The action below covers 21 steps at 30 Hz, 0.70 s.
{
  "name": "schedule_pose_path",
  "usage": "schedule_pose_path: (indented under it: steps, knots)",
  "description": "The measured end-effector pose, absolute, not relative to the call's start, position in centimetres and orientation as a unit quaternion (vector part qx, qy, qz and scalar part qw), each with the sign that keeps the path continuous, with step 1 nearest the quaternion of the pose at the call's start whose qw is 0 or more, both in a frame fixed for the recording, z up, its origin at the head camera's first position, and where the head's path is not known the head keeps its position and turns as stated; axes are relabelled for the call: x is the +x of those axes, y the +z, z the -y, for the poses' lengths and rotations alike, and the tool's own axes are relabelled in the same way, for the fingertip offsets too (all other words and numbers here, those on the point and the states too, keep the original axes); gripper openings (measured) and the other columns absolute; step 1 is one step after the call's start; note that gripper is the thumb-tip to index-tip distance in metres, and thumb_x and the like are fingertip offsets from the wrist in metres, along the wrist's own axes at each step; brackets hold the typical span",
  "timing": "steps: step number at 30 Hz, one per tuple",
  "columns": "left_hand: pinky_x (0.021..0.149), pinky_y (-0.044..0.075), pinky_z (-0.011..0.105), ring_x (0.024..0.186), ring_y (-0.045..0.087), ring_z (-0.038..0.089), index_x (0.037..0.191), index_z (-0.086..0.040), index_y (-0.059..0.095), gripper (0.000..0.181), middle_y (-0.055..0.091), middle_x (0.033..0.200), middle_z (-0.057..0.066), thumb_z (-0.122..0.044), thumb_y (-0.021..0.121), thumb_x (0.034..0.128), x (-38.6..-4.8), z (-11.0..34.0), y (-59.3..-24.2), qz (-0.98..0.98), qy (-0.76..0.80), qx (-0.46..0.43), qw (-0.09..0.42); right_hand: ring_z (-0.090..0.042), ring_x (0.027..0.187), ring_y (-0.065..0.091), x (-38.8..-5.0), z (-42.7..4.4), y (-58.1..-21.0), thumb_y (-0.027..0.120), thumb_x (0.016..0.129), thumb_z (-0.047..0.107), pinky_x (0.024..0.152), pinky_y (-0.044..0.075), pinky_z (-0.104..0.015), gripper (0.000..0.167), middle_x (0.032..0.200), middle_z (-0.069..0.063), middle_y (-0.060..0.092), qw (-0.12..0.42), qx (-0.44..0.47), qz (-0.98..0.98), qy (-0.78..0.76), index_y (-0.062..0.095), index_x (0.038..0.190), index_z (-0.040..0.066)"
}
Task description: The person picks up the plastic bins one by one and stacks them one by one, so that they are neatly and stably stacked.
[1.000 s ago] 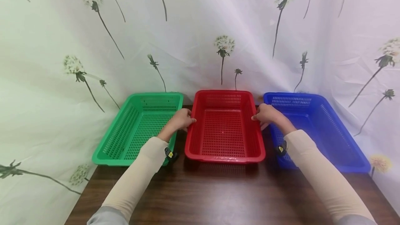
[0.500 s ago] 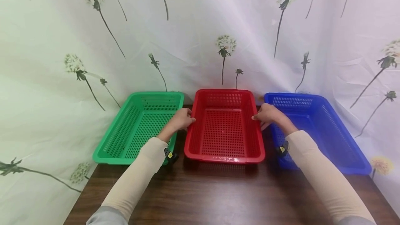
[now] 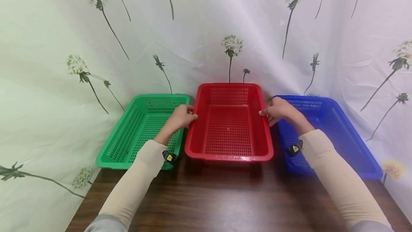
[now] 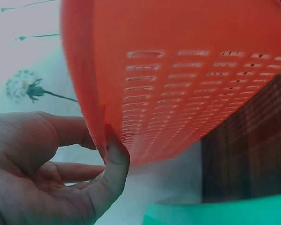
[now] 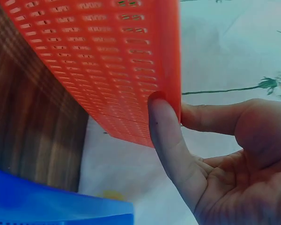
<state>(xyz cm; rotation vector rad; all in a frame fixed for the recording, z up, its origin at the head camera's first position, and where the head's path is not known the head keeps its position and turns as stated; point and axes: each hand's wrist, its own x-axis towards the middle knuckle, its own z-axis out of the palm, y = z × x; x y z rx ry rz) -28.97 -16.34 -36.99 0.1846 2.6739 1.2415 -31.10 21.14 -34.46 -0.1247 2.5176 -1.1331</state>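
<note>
Both hands hold the red basket (image 3: 229, 128) between them. The left hand (image 3: 181, 116) pinches its left rim, and the right hand (image 3: 279, 110) pinches its right rim. In the left wrist view the left hand (image 4: 51, 164) has fingers on either side of the rim of the red basket (image 4: 150, 108). The right wrist view shows the right hand (image 5: 225, 159) gripping the opposite rim of the red basket (image 5: 98, 61) in the same way. Nothing lies inside the basket.
A green basket (image 3: 107, 146) stands on the left and a blue basket (image 3: 354, 146) on the right, both on the dark wooden table (image 3: 219, 203). Behind them hangs a white cloth (image 3: 199, 38) printed with dandelions.
The red basket has risen and shifted slightly left, its front edge now higher above the table. Both hands have moved up with it, still gripping its rims.
</note>
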Motion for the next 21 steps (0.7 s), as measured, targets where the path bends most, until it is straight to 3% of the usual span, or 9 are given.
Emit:
schedule_pose_path:
  steps: [6, 14, 21]
  knots:
    - [0.077, 0.067, 0.036, 0.1, 0.077, 0.031, 0.154, 0.005, 0.049, 0.051, 0.068, 0.126, 0.026, -0.016, 0.058, 0.1085, -28.6, 17.4, -35.4, -0.897, 0.43, 0.058, 0.09, -0.027, 0.081, 0.081, -30.7, -20.6, -32.9, 0.064, 0.106, 0.013, 0.081, 0.067, -0.047, 0.028, 0.105, -0.028, 0.077, 0.186, -0.061, -0.886, -0.42, 0.065, 0.112, -0.014]
    - [0.079, 0.067, 0.037, 0.098, 0.078, 0.03, 0.154, 0.001, 0.051, 0.05, 0.069, 0.13, 0.024, -0.017, 0.058, 0.108, -27.2, 19.6, -33.0, -0.894, 0.439, 0.053, 0.073, -0.025, 0.076, 0.08, -30.4, -19.1, -31.4, 0.066, 0.105, 0.014, 0.072, 0.068, -0.04, 0.025, 0.093, -0.021, 0.079, 0.168, -0.08, -0.878, -0.441, 0.067, 0.094, -0.008]
    - [0.079, 0.065, 0.031, 0.092, 0.077, 0.023, 0.156, -0.004, 0.051, 0.053, 0.069, 0.127, 0.024, -0.023, 0.06, 0.1081, -26.1, 21.7, -31.4, -0.887, 0.455, 0.059, 0.056, -0.023, 0.077, 0.08, -29.8, -17.6, -30.0, 0.068, 0.104, 0.016, 0.072, 0.068, -0.039, 0.026, 0.094, -0.02, 0.079, 0.148, -0.081, -0.874, -0.457, 0.07, 0.101, -0.01]
